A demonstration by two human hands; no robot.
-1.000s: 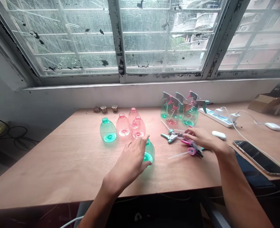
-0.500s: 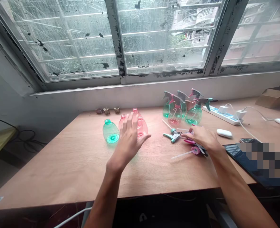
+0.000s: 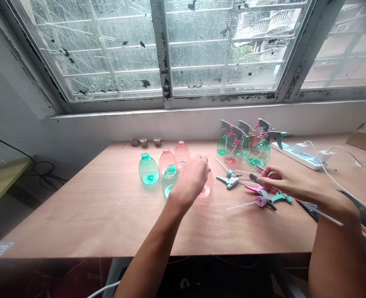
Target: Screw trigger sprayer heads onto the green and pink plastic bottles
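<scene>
1. curls the left hand (image 3: 190,176) over the top of a pink bottle (image 3: 205,191), with fingers mostly closed; seems to have hold near the neck, but cannot be told exactly behind the knuckles.
2. grips high, probably to steady the bottle without squeezing its thin, see-through body.
3. pinches a dark sprayer head (image 3: 253,178) between the bent fingers and thumb of the right hand (image 3: 290,184), level with the left; lets a thin tube (image 3: 328,216), seemingly belonging to that head, point back beneath the wrist, perhaps because of gripping by the front end.
4. has a green-trimmed head (image 3: 229,180) lying left of the right hand, a pink-trimmed head (image 3: 261,198) just nearer than its fingertips and a teal trigger (image 3: 282,198) just below its palm, apparently for short reach.
5. groups upright, left of the left hand, a near green bottle (image 3: 169,181), a far green bottle (image 3: 149,170), a second pink bottle (image 3: 166,159) and a third pink bottle (image 3: 182,152), all uncapped.
6. has fitted spray bottles (image 3: 259,154) clustered beyond the right hand, likely to separate them from headless ones.
</scene>
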